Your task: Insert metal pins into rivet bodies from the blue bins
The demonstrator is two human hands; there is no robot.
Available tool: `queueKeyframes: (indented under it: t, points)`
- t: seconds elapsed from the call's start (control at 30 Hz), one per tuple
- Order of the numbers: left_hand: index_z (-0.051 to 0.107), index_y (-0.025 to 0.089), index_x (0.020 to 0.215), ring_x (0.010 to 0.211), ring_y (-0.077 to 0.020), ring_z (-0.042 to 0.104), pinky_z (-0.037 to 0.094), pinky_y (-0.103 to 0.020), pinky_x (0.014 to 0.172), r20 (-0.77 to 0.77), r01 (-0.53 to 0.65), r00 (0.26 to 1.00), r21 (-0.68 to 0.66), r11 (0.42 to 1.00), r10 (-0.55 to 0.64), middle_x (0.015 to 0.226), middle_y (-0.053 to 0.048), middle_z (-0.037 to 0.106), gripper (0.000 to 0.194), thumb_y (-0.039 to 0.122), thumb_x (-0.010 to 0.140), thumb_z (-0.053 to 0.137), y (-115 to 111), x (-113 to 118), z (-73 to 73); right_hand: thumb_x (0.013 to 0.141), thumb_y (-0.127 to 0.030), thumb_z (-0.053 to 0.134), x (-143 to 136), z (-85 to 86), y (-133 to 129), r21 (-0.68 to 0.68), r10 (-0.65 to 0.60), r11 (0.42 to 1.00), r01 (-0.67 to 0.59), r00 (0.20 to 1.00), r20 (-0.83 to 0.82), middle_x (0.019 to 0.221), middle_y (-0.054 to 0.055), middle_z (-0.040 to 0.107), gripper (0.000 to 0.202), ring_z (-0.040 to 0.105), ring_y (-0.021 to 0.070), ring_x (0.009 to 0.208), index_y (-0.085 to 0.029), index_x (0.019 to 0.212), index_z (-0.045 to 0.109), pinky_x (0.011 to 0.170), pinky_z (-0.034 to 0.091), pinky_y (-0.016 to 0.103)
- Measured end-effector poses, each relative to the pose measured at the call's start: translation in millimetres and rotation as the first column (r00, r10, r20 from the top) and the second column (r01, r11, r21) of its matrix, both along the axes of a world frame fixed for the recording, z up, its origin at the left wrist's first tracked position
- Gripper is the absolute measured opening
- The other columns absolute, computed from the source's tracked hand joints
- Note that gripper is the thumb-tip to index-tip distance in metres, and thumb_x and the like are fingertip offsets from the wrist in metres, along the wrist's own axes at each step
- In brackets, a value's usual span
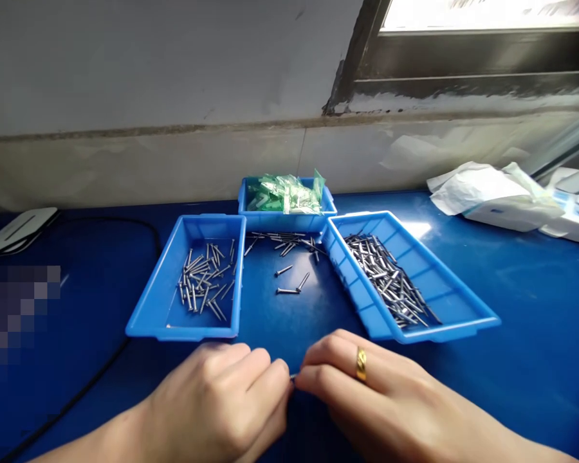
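Observation:
My left hand (226, 392) and my right hand (371, 392), which wears a gold ring (361, 364), meet at the front centre with fingers closed. Between their fingertips a tiny part of a metal screw (293, 378) shows; the rest of it is hidden by the fingers. Behind my left hand stands a blue tray (154, 302) holding many screws (200, 276). A second blue tray (451, 302) behind my right hand holds a pile of longer metal pins (388, 280). Several loose screws (287, 291) lie on the blue table between the trays.
A third blue tray (289, 222) at the back holds green plastic packets (287, 193). More loose metal pieces (280, 238) lie before it. White paper and packaging (502, 196) rest at the back right. On the left are a black cable (96, 376) and a flat white object (19, 230).

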State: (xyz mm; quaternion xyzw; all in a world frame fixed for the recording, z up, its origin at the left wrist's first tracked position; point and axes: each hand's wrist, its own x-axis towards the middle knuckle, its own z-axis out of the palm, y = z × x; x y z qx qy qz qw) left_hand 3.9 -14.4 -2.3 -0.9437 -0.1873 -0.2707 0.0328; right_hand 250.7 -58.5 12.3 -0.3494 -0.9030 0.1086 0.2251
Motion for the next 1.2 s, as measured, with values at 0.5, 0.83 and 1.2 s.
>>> queueKeyframes:
  t: [0.5, 0.83, 1.2]
  points:
    - [0.07, 0.019, 0.071, 0.051, -0.0165, 0.047, 0.04, -0.036, 0.047, -0.047, 0.044, 0.998, -0.116, 0.992, -0.049, 0.061, 0.003, 0.057, 0.051, -0.002, 0.11, 0.045, 2.5, -1.3, 10.4, 0.119, -0.002, 0.041, 7.5, -14.7, 2.2, 0.101, -0.056, 0.993, 0.059, 0.998, -0.026, 0.083, -0.001, 0.073, 0.035, 0.066, 0.0143, 0.064, -0.016, 0.124, 0.073, 0.061, 0.056, 0.026]
    - [0.07, 0.018, 0.082, 0.056, -0.0148, 0.063, 0.047, -0.034, 0.05, 0.012, 0.07, 0.998, -0.132, 0.989, -0.069, 0.07, 0.002, 0.068, 0.043, 0.01, 0.12, 0.051, 4.3, -4.8, 7.3, 0.112, 0.005, 0.042, 4.4, -8.3, 5.9, -0.017, 0.017, 1.0, -0.018, 0.996, -0.085, 0.074, -0.003, 0.062, 0.045, 0.058, 0.0111, 0.059, -0.022, 0.085, 0.066, 0.055, 0.051, 0.023]
    - [0.072, 0.02, 0.122, 0.067, -0.0167, 0.071, 0.053, -0.033, 0.061, 0.151, 0.106, 0.985, -0.183, 0.978, -0.078, 0.089, 0.0, 0.081, 0.013, 0.016, 0.114, 0.063, -7.6, -8.7, -10.4, 0.113, 0.004, 0.046, 4.6, -3.5, 6.8, -0.111, 0.045, 0.992, -0.057, 0.993, -0.109, 0.079, -0.002, 0.071, 0.039, 0.067, 0.0117, 0.062, -0.021, 0.095, 0.07, 0.059, 0.054, 0.021]
